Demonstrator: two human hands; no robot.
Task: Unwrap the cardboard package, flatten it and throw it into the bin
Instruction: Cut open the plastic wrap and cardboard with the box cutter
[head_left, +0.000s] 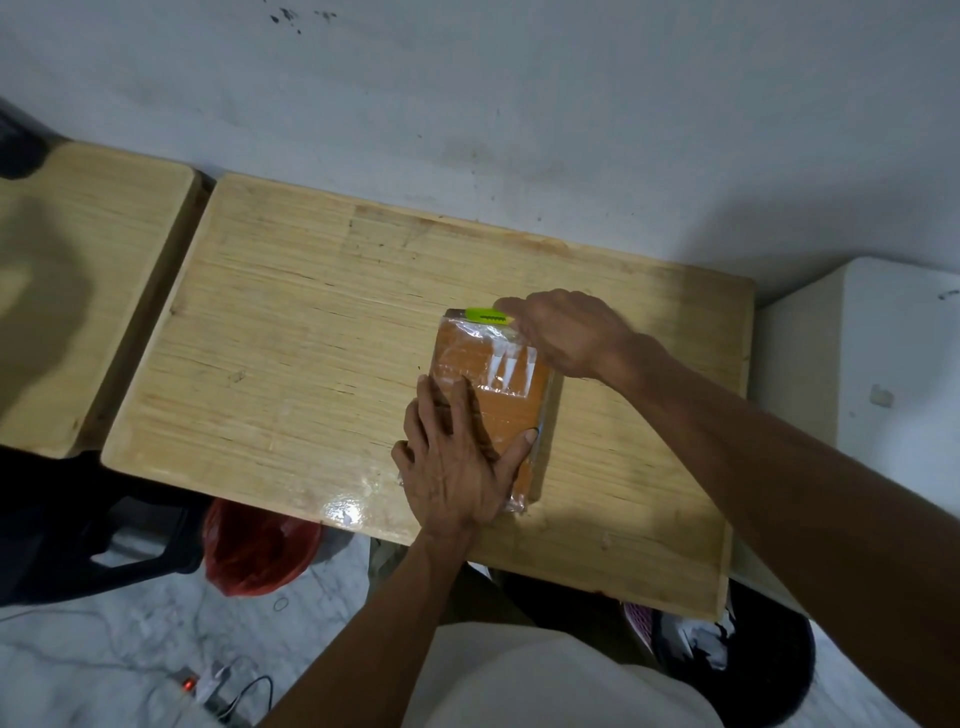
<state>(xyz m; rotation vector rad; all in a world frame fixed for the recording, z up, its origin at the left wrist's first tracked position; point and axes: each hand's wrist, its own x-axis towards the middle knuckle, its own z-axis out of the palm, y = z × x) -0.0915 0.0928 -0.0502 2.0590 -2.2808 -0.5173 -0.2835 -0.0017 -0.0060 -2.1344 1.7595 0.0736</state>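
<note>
We find the cardboard package lying flat on the wooden table, right of the table's middle and nearer its near edge than its far one. It is orange-brown, and glossy clear wrapping covers it, with white tape strips showing on its far right part.

The left hand presses down on the near left portion of the package, fingers straight and spread, thumb reaching across its right side. The right hand grips a lime-green utility knife at the package's far edge; the knife lies along that edge, and we cannot tell whether its blade is out.

As to containers: a red plastic bag sits on the floor below the table's near left edge, mouth open; its contents are not discernible. A dark bin stands on the floor at the near right, with white and pink scraps visible inside.

A second wooden table adjoins on the left.
</note>
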